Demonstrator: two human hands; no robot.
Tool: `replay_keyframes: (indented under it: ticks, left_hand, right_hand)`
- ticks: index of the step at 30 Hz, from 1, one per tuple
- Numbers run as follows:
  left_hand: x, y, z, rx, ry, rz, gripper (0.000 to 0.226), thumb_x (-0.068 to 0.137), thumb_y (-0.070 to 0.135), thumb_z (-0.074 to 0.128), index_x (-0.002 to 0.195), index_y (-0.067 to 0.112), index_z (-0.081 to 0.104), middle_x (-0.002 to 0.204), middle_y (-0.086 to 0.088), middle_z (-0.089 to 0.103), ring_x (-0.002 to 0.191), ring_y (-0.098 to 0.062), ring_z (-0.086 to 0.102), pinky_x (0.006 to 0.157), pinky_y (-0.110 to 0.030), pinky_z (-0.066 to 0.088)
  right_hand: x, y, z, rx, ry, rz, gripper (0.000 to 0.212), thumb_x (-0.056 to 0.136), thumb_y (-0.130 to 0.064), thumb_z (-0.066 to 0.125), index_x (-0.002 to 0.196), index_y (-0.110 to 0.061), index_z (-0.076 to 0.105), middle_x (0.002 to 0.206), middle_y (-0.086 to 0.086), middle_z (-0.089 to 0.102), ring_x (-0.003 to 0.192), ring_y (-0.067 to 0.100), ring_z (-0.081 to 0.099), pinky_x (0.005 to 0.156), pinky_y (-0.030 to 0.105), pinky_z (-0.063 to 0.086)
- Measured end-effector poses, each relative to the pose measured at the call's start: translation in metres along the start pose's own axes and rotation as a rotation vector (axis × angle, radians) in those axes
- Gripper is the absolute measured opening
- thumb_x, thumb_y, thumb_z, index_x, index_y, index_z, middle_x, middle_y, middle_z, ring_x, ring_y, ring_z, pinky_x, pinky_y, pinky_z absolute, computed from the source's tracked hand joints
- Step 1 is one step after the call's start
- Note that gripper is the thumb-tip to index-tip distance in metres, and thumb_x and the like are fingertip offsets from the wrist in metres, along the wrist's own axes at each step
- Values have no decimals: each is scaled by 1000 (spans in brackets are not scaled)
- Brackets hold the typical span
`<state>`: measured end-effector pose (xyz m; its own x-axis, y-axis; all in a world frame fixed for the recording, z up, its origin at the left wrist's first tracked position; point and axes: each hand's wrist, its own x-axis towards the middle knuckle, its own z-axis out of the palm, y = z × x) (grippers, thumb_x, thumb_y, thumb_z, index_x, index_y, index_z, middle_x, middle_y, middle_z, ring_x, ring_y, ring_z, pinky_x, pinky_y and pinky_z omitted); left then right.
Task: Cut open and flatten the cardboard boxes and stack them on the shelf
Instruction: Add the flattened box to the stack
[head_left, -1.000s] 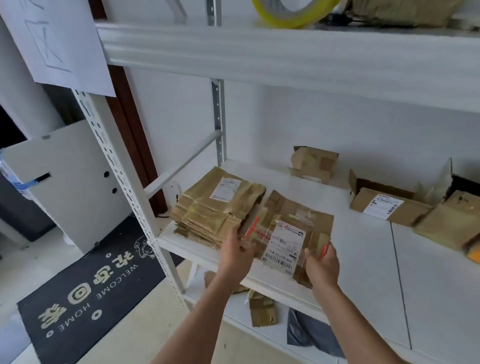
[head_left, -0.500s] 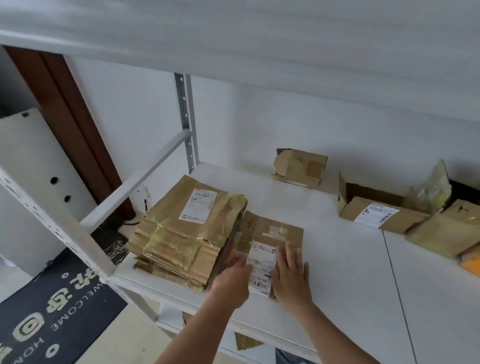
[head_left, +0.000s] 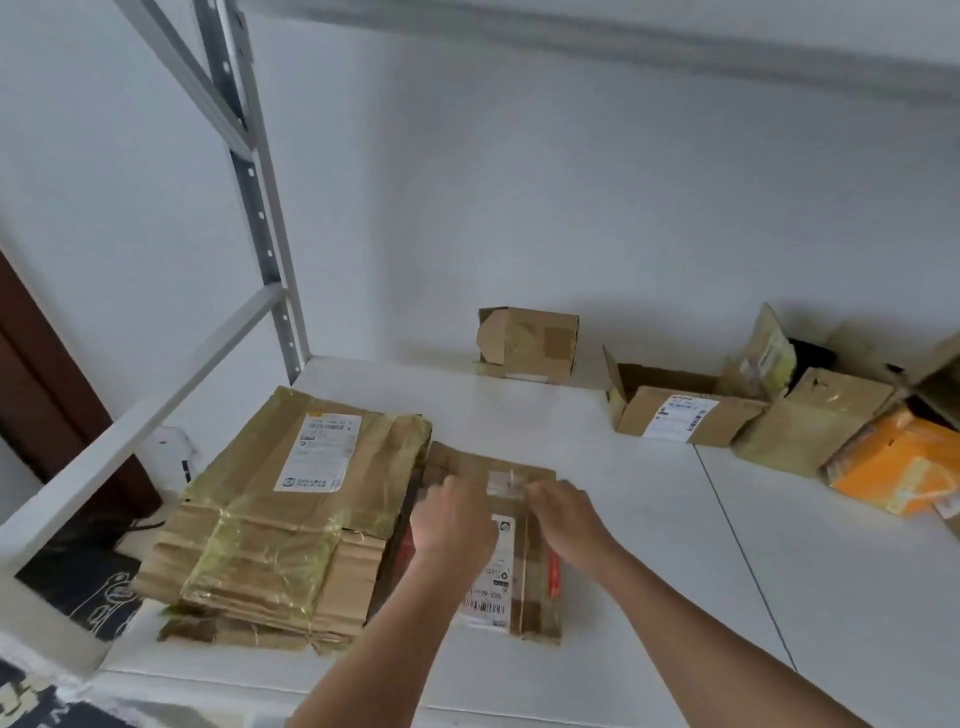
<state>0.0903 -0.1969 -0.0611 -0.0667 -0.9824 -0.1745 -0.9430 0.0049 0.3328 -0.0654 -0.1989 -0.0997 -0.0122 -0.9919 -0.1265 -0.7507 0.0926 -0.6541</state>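
A flattened brown box (head_left: 537, 587) with a white barcode label lies flat on the white shelf (head_left: 649, 545), right beside a stack of flattened boxes (head_left: 280, 519) wrapped in yellowish tape. My left hand (head_left: 452, 522) rests on the flat box's left part, fingers curled down onto it. My right hand (head_left: 563, 514) presses its upper right part with the fingers spread. Both hands lie on top of the box; neither lifts it. Unflattened boxes stand further back: one small box (head_left: 527, 343) near the wall and an open box (head_left: 675, 408) with a label.
More brown boxes (head_left: 815, 421) and an orange box (head_left: 893, 467) crowd the shelf's right end. A grey perforated upright (head_left: 254, 197) and a white crossbar (head_left: 145, 410) frame the left side. Bare shelf surface (head_left: 779, 597) lies to the right of my hands.
The flat box went from held above the shelf edge to lying flat beside the stack. Both hands moved forward onto its top. The camera came closer and lower.
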Motion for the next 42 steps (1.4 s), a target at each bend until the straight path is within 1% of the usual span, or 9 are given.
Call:
replay_keyframes:
  ticks: [5, 11, 15, 19, 23, 31, 34, 37, 42]
  left_hand:
    - [65, 21, -15, -779, 96, -73, 52, 99, 10, 39, 150, 10, 28, 145, -12, 44, 117, -29, 56, 88, -37, 50]
    - [156, 34, -1, -1317, 178, -151, 63, 102, 29, 42, 157, 22, 11, 159, -8, 23, 138, -34, 35, 106, -43, 35]
    - [196, 45, 9, -1389, 211, -106, 62, 102, 28, 38, 157, 27, 10, 163, 2, 13, 144, -28, 26, 112, -44, 27]
    - [216, 46, 15, -1446, 163, -102, 57, 101, 26, 34, 156, 32, 19, 158, 4, 27, 142, -26, 32, 113, -44, 29]
    - [216, 43, 15, -1515, 154, -153, 26, 101, 29, 36, 111, 19, 58, 114, -4, 57, 101, -24, 57, 74, -30, 38]
    - [150, 42, 0, -1604, 179, -163, 27, 99, 22, 56, 122, 17, 44, 102, -8, 59, 91, -27, 65, 79, -33, 53]
    - [110, 44, -7, -1585, 120, -136, 30, 99, 17, 58, 125, 21, 44, 108, -15, 63, 91, -27, 68, 82, -35, 57]
    - [63, 51, -9, -1572, -4, -168, 15, 99, 15, 57, 113, 14, 54, 113, -20, 62, 95, -30, 69, 87, -39, 57]
    - [-30, 70, 5, -1583, -178, -221, 14, 96, 8, 60, 86, 8, 50, 101, -18, 58, 94, -35, 65, 85, -39, 49]
  right_hand:
    - [54, 11, -40, 349, 293, 133, 37, 106, -34, 34, 137, -20, 47, 127, -3, 45, 118, 16, 46, 95, 31, 41]
    - [136, 27, -52, 529, 355, 173, 65, 102, -51, 38, 157, -27, 12, 164, -1, 11, 146, 27, 26, 114, 51, 34]
    - [171, 36, -49, 576, 336, 162, 72, 100, -56, 39, 157, -33, 1, 165, -2, -1, 148, 29, 22, 113, 51, 37]
    - [184, 38, -47, 740, 233, 115, 57, 103, -53, 34, 154, -42, 14, 161, -5, 18, 140, 28, 33, 106, 49, 43]
    - [179, 42, -43, 868, 182, 53, 42, 104, -50, 34, 144, -44, 25, 143, -7, 31, 128, 24, 42, 96, 43, 48]
    - [109, 20, -48, 1139, 236, -55, 23, 97, -49, 48, 117, -43, 40, 137, -1, 45, 110, 22, 63, 96, 43, 54]
    - [67, 16, -59, 1174, 263, -76, 43, 90, -56, 52, 128, -39, 39, 136, 0, 54, 105, 19, 69, 94, 44, 56]
    - [18, 12, -71, 1133, 301, -83, 55, 80, -55, 63, 127, -37, 40, 128, -4, 57, 102, 18, 71, 86, 35, 59]
    - [-70, 25, -93, 1023, 462, -49, 24, 96, -29, 59, 116, -27, 44, 127, 8, 59, 113, 25, 64, 78, 29, 58]
